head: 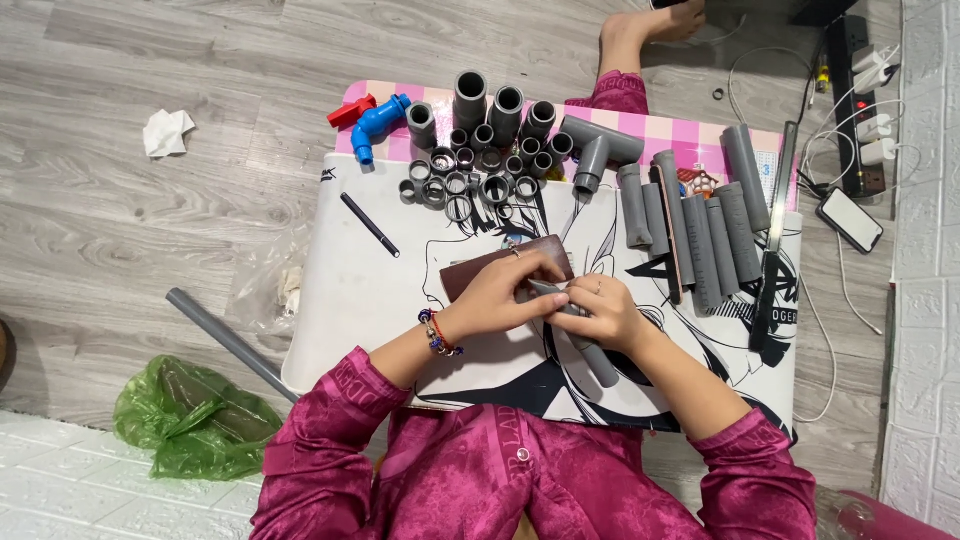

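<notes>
My left hand [497, 293] and my right hand [600, 312] meet over a small white table with a black drawing [350, 290]. Both grip a short grey plastic pipe [598, 364] that runs diagonally from my fingers toward my lap. Under my left hand lies a brown sheet, like sandpaper [470, 270], and its fingertips press the pipe's upper end against it. A beaded bracelet circles my left wrist. Both sleeves are magenta.
Several grey pipe fittings and rings [480, 150] cluster at the table's far edge, with a blue and red tap [375, 120], a grey tee [597, 148] and a row of pipe lengths [700, 230]. A black pen [370, 225], a black ruler [775, 230], a long floor pipe [225, 340] and a green bag [190, 415] lie around.
</notes>
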